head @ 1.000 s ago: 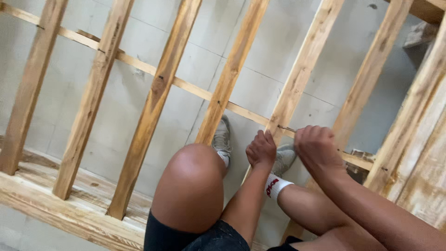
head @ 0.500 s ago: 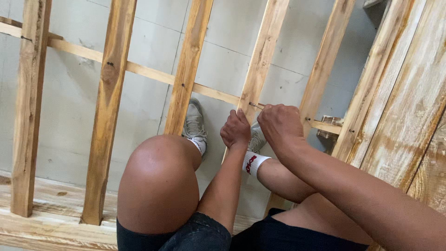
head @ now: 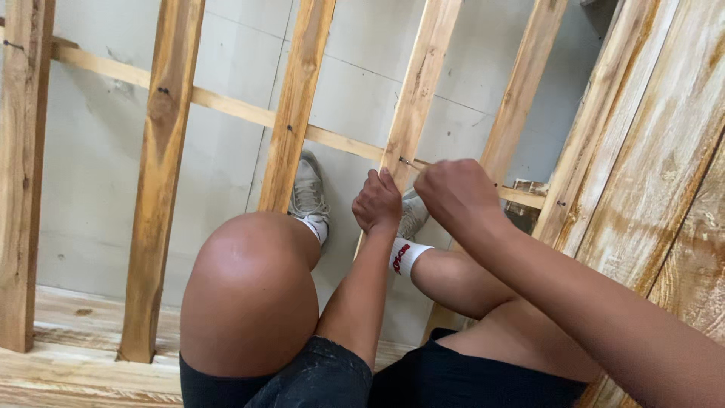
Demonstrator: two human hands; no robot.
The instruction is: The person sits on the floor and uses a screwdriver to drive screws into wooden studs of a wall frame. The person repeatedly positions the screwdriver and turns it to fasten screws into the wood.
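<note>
While crouching against an unfinished wall frame, a person works both bare hands at one pale upright timber stud (head: 418, 91). A thin dark metal nail (head: 411, 162) juts from that stud's face just where a slim horizontal wooden cross batten (head: 226, 106) passes behind it; the nail's long axis runs across the stud toward the right. The right hand (head: 457, 198) sits just to the right of the stud, its grip curled into a fist with fingertips at the nail's outer end, though whether they pinch it cannot be told. The left hand (head: 377, 202), fingers folded together, presses on the stud's face just below the nail. A pair of grey laced trainers (head: 308, 193) stands at the stud's foot, below both hands.
</note>
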